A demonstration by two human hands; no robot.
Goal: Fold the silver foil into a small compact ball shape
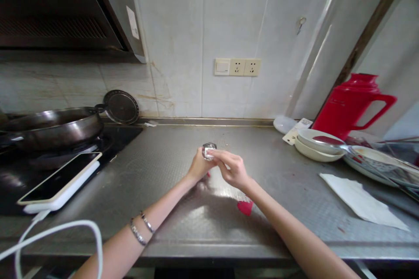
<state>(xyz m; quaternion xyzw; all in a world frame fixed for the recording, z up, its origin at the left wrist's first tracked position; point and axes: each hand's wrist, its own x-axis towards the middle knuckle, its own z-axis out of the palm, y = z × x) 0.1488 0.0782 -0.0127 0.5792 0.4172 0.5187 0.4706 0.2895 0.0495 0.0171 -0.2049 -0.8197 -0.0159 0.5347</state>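
- Small glossy object, dark with whitish patch, rounded outline: dial centre, over the counter. Left hand closed round it; right hand half-curled, fingertips at its top.
- Counter: grey metal, finely embossed, dull sheen. Jagged red scrap, 5 o'clock.
- 9 o'clock: round steel pan.
- 2–3 o'clock: smooth red jug, loop handle.
- 12 o'clock: pale tiled wall, cream sockets.
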